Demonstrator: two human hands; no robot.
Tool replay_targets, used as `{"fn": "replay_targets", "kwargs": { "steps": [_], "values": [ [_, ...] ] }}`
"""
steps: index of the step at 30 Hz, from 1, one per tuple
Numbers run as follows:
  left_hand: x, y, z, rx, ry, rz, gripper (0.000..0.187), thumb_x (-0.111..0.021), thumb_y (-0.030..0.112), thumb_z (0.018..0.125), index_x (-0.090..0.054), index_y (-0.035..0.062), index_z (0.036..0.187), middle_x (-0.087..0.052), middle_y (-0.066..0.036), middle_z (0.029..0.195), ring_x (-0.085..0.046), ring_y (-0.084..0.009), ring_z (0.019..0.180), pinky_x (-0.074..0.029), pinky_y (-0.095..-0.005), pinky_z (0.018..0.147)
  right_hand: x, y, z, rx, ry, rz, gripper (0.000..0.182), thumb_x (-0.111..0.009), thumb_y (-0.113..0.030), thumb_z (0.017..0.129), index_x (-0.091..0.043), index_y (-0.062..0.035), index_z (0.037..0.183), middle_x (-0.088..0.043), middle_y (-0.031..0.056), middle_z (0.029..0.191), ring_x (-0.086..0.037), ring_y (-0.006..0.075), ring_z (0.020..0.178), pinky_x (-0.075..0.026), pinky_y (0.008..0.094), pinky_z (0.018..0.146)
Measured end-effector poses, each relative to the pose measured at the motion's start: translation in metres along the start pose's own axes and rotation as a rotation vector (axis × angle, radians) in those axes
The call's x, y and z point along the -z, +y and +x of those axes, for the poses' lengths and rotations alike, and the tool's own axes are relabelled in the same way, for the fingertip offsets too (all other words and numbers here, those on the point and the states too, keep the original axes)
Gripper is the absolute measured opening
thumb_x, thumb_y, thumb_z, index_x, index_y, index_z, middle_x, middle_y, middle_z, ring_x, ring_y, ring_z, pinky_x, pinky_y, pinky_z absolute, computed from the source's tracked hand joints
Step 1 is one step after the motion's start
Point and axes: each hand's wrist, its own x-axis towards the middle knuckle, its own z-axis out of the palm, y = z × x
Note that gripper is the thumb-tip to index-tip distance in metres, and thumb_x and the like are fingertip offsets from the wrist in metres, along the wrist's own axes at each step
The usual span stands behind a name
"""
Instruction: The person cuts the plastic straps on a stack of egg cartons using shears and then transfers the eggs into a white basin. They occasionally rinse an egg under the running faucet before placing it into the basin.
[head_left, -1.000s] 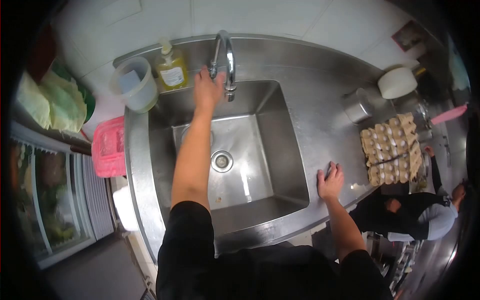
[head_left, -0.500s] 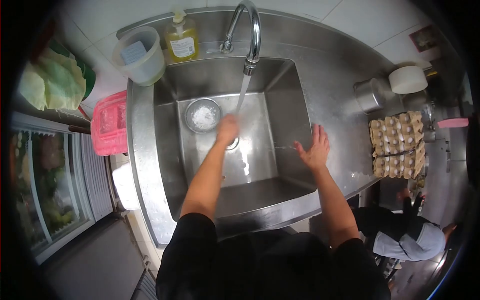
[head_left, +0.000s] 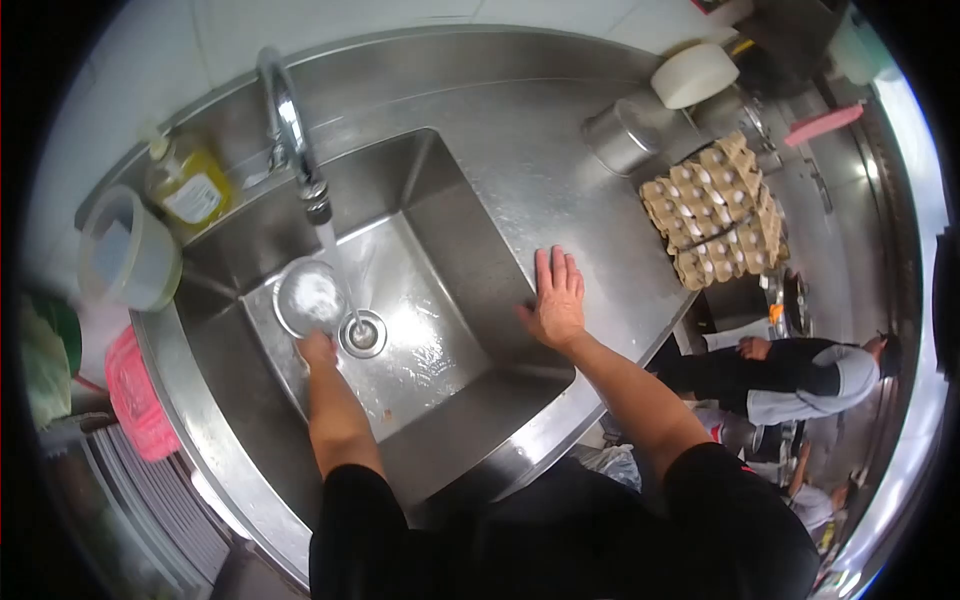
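A small round metal bowl with something white in it sits in the steel sink, beside the drain. My left hand is closed at the bowl's near rim, its fingertips partly hidden. Water runs from the faucet and falls close to the bowl's right side, by the drain. My right hand lies with fingers stretched out on the counter at the sink's right edge, holding nothing.
At the left stand a soap bottle, a plastic tub and a pink container. Rightward are a metal pot, a white round container and stacked egg trays. A co-worker is beyond the counter.
My view has turned and shifted right. My left hand has moved from beside the drain to the bowl's near rim. My right hand has come down onto the sink's right edge.
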Motion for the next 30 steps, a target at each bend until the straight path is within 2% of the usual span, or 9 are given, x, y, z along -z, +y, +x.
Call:
{"fn": "replay_targets", "kwargs": {
  "steps": [3,6,10,12,15,18,21,26,30],
  "values": [
    [-0.006,-0.052,-0.030,-0.205,0.180,0.361,0.037,-0.058,0.008,0.083,-0.055,-0.0041,0.117,-0.066,-0.018,0.102,-0.066,-0.0254,0.074,-0.051,-0.0346,0.050,0.006,-0.003,-0.002,-0.017,-0.023,0.013,0.103,-0.078,-0.033,0.075,-0.016,-0.0075,0.154,-0.016,0.0224,0.158,-0.014,0.0428,0.146,-0.016,0.0551,0.117],
    [0.006,-0.028,-0.077,-0.067,0.020,0.547,0.038,-0.059,0.009,0.083,-0.055,-0.0046,0.118,-0.064,-0.022,0.109,-0.068,-0.0318,0.085,-0.055,-0.0390,0.063,0.007,-0.001,-0.003,0.000,-0.012,0.027,0.102,-0.077,-0.034,0.076,-0.017,-0.0076,0.154,-0.016,0.0225,0.158,-0.014,0.0428,0.146,-0.016,0.0553,0.117],
    [-0.002,0.009,-0.084,-0.665,0.189,0.992,0.035,-0.061,0.013,0.086,-0.058,-0.0029,0.117,-0.064,-0.026,0.111,-0.064,-0.0406,0.096,-0.051,-0.0456,0.089,0.008,-0.002,-0.003,-0.014,-0.006,0.018,0.101,-0.075,-0.035,0.076,-0.017,-0.0080,0.154,-0.016,0.0227,0.158,-0.014,0.0430,0.146,-0.016,0.0549,0.117],
    [-0.023,0.044,-0.107,-1.067,-0.027,0.867,0.040,-0.064,0.014,0.086,-0.056,-0.0027,0.121,-0.063,-0.028,0.112,-0.063,-0.0416,0.097,-0.050,-0.0435,0.090,0.003,0.003,-0.002,0.001,0.003,0.029,0.101,-0.075,-0.035,0.076,-0.017,-0.0081,0.154,-0.016,0.0228,0.158,-0.015,0.0432,0.146,-0.016,0.0550,0.117],
    [-0.064,0.089,-0.168,-0.457,-0.300,0.132,0.036,-0.059,0.012,0.088,-0.058,0.0006,0.122,-0.066,-0.016,0.094,-0.065,-0.0236,0.075,-0.052,-0.0359,0.062,-0.001,0.004,-0.003,0.017,0.017,0.038,0.099,-0.072,-0.037,0.079,-0.016,-0.0097,0.155,-0.014,0.0229,0.159,-0.013,0.0427,0.147,-0.013,0.0546,0.118],
    [-0.069,0.129,-0.197,-0.119,-0.470,-0.001,0.023,-0.057,0.009,0.089,-0.060,0.0047,0.111,-0.062,-0.006,0.084,-0.059,-0.0143,0.070,-0.049,-0.0283,0.058,0.009,0.002,-0.005,0.006,-0.017,0.055,0.098,-0.072,-0.036,0.079,-0.015,-0.0096,0.155,-0.014,0.0232,0.160,-0.012,0.0431,0.147,-0.012,0.0549,0.118],
    [-0.056,0.158,-0.181,-0.445,-0.458,0.466,0.024,-0.060,0.019,0.094,-0.060,0.0050,0.114,-0.060,-0.005,0.071,-0.055,-0.0148,0.053,-0.045,-0.0295,0.047,0.002,0.008,-0.003,0.027,-0.009,0.044,0.099,-0.071,-0.037,0.080,-0.015,-0.0091,0.156,-0.014,0.0235,0.160,-0.014,0.0433,0.147,-0.013,0.0553,0.118],
    [-0.049,0.283,-0.121,-0.393,-0.482,-0.366,0.031,-0.048,0.023,0.101,-0.056,0.0025,0.122,-0.059,-0.010,0.118,-0.056,-0.0223,0.111,-0.047,-0.0345,0.097,-0.007,0.012,-0.008,0.018,0.026,0.044,0.100,-0.074,-0.035,0.076,-0.018,-0.0081,0.154,-0.017,0.0241,0.158,-0.018,0.0444,0.146,-0.018,0.0560,0.117],
    [-0.094,0.323,-0.101,-0.738,-0.605,-0.281,0.040,-0.048,0.020,0.101,-0.048,-0.0023,0.135,-0.057,-0.009,0.128,-0.055,-0.0197,0.114,-0.043,-0.0313,0.100,0.004,0.007,-0.014,0.008,0.033,0.050,0.098,-0.073,-0.033,0.078,-0.018,-0.0092,0.154,-0.017,0.0227,0.159,-0.016,0.0433,0.146,-0.017,0.0546,0.118]
  ]
}}
